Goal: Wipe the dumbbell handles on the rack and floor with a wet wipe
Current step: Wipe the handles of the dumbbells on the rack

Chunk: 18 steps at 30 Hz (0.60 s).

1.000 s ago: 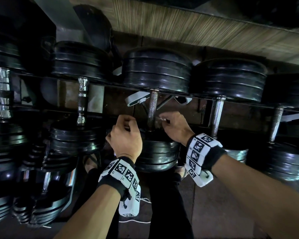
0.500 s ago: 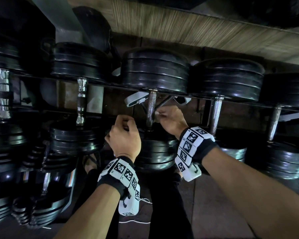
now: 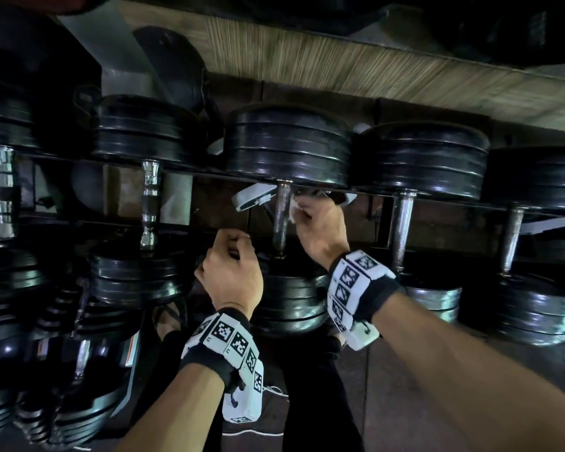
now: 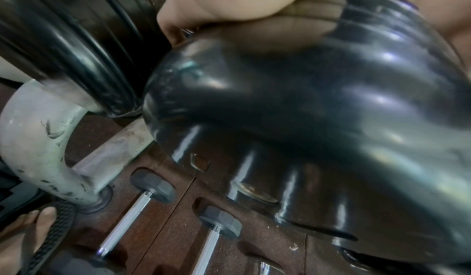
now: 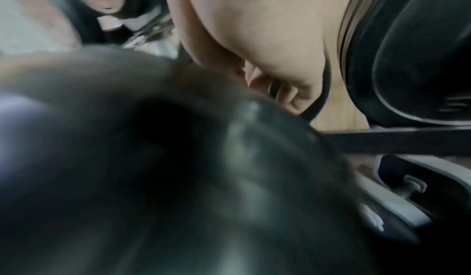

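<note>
Racked dumbbells (image 3: 150, 203) crowd both sides — right hand (image 3: 320, 230) pinches wipe (image 3: 292, 208), left hand (image 3: 232, 272) clenched.

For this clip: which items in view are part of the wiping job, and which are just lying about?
In the job:
- wet wipe, held in the right hand
- dumbbell handle being wiped
- left hand on the lower weight plates

Lying about:
- hex dumbbells on the floor
- sandal

- Head view is dim, its edges dark and bent by the wide lens.
- Highlights glint on the black weight plates (image 3: 287, 148).
- Both wrist views are heavily blurred, brighter near the skin.
</note>
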{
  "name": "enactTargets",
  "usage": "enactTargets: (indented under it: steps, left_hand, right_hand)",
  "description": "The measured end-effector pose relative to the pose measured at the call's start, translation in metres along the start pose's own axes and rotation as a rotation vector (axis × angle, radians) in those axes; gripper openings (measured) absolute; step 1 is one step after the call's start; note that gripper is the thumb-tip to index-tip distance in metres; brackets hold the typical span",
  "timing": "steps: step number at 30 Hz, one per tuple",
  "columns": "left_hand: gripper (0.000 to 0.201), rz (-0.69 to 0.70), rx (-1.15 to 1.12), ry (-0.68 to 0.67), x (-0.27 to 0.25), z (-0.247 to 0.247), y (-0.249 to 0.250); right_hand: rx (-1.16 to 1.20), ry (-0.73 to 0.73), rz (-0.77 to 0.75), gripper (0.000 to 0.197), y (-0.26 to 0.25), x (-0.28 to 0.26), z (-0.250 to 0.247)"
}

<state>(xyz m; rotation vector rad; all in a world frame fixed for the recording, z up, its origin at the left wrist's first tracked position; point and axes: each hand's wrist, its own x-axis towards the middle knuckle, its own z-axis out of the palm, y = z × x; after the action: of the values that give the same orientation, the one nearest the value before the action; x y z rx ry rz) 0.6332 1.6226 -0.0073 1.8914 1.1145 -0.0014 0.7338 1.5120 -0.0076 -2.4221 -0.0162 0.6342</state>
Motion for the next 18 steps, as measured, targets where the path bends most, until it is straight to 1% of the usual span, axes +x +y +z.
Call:
enactTargets:
  steps: [1,3,4,5,6,7,9,10,11,14,18]
  left_hand:
    - [0.029,-0.001,0.003,-0.002,0.000,0.000,0.000]
    - [0.029,0.000,0.012,-0.005,0.000,0.000,-0.001]
    - [0.029,0.002,0.012,-0.005,0.001,0.001,-0.001]
    - [0.029,0.002,0.011,-0.005,0.001,0.001,-0.001]
    - [0.030,0.000,0.009,-0.007,0.001,0.001,-0.001]
    - [0.030,-0.001,0.008,-0.009,0.000,0.000,-0.001]
    - [0.029,0.000,0.009,-0.008,0.001,0.001,0.000]
    - [0.029,-0.001,0.013,-0.007,0.001,0.001,0.000]
    - [0.029,-0.002,0.019,-0.008,0.001,0.001,-0.001]
    - [0.030,-0.001,0.020,-0.011,0.001,0.001,-0.001]
    - [0.027,-0.004,0.024,-0.013,0.001,0.001,-0.001]
  right_hand:
    - [-0.042,-0.061,-0.009,0.016,0.009,-0.008,0.003]
    - [-0.116,-0.238,-0.015,0.017,0.024,-0.021,0.004]
    - [-0.109,-0.306,-0.004,0.018,0.027,-0.024,0.000]
    - [-0.070,-0.329,0.011,0.019,0.027,-0.023,-0.003]
    - [-0.041,-0.296,0.013,0.020,0.024,-0.020,-0.007]
    - [-0.032,-0.225,0.005,0.022,0.022,-0.015,-0.009]
    - [-0.110,-0.034,-0.073,0.025,0.007,-0.007,-0.014]
    - [-0.158,0.030,-0.120,0.025,-0.003,-0.005,-0.015]
    - [-0.195,0.048,-0.156,0.025,-0.009,-0.004,-0.013]
    - [-0.301,-0.065,-0.172,0.035,-0.018,-0.012,-0.009]
    - [-0.383,-0.242,-0.226,0.044,-0.008,-0.031,-0.008]
